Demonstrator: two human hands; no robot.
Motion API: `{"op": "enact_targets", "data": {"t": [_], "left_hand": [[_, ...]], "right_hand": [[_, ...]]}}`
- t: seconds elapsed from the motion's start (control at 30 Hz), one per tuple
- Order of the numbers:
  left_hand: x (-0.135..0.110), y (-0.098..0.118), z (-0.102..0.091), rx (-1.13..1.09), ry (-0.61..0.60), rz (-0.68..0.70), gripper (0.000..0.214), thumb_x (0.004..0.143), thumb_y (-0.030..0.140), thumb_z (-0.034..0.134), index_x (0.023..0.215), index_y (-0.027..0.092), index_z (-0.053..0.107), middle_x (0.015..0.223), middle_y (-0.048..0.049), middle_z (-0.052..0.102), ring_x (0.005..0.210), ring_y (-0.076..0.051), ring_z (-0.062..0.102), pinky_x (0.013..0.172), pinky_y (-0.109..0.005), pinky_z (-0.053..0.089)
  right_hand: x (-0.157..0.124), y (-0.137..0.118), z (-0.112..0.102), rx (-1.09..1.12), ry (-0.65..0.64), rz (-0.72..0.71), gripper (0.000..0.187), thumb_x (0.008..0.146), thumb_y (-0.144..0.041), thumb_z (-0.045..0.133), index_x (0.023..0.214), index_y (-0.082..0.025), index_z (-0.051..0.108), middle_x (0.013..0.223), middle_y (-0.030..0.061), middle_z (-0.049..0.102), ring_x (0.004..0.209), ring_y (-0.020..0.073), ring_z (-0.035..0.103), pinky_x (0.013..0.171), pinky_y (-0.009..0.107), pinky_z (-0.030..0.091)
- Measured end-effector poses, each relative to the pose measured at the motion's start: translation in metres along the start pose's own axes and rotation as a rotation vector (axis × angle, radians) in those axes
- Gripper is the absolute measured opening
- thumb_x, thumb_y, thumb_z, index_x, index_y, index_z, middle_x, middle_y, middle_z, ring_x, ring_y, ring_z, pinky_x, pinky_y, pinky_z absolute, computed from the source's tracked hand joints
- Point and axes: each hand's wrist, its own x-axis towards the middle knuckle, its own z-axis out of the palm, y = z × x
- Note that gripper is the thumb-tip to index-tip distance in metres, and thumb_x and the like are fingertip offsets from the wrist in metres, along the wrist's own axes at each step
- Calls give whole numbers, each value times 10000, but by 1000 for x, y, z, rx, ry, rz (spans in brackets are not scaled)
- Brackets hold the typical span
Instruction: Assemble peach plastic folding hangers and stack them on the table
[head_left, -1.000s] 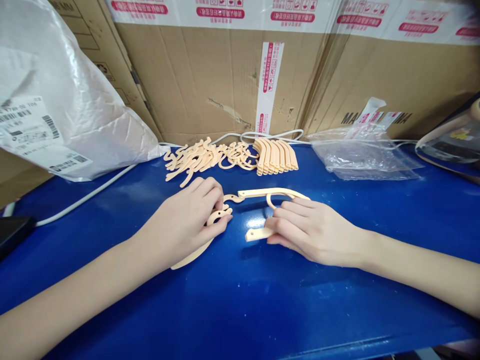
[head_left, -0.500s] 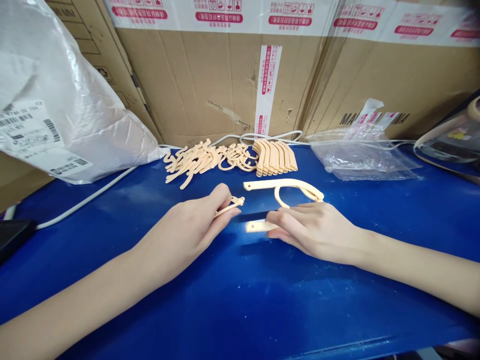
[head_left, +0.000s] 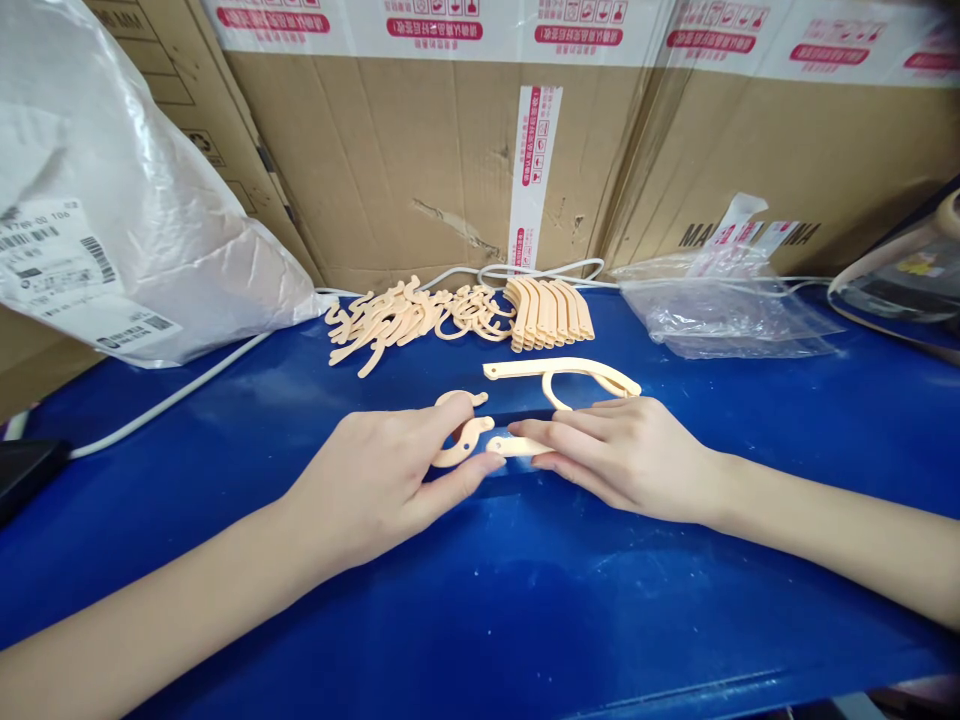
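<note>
Open room lay on the near stretch of the blue table (head_left: 487, 620), between the two forearms, where another hand could pass; ahead, the left hand (head_left: 405, 455) and right hand (head_left: 615, 450) blocked the middle, a curved hook piece (head_left: 474, 433) and a short bar end (head_left: 519, 447) crowding the gap between them. A long curved bar (head_left: 532, 369) stood across the way just beyond; farther back, the loose pile (head_left: 394, 318), stacked bars (head_left: 551, 312) and cardboard box (head_left: 420, 130) barred passage.

Cardboard boxes (head_left: 427, 140) stand behind clear plastic (head_left: 720, 325); a parcel (head_left: 180, 225) sits left.
</note>
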Motion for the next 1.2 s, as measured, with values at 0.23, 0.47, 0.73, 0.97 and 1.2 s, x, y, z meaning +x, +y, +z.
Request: {"op": "enact_targets", "data": {"t": [0.23,0.47,0.73,0.97,1.2], "left_hand": [[1,2,2,14,52,21,312,1022,390,268,981,205,516,694,30,597,533,-131,566,491,-231,351],[-3,6,3,38,61,47,303,1014,437,303,1045,205,495,714,24,612,534,-149,590,465,-242,333],[-3,6,0,15,-19,92,314,1022,360,258,859,201,473,747,9,617,520,-144,561,469,-256,343],[-4,8,0,57,-98,52,351,1002,441,260,919,203,504,744,-5,654,551,-198,625,469,-279,363],[-2,10,0,137,-219,23,438,1005,465,221,878,208,553,741,-27,676,620,-256,672,502,-300,385]], "right_hand": [[-1,1,1,4,20,18,328,1013,-309,401,1183,-146,630,806,14,735,596,128,663,535,263,436],[-1,0,1,-52,60,21,328,1012,-310,406,1194,-166,637,721,-16,695,565,118,634,536,262,423],[-1,-1,0,-133,112,8,316,1016,-316,407,1173,-201,656,640,-49,630,519,83,565,503,246,378],[-2,-2,1,-218,167,-55,282,998,-324,459,1159,-202,655,586,-72,550,451,70,436,467,241,331],[-2,-2,1,-241,191,-100,258,990,-319,474,1130,-205,659,580,-77,534,447,80,407,446,240,314]]}}
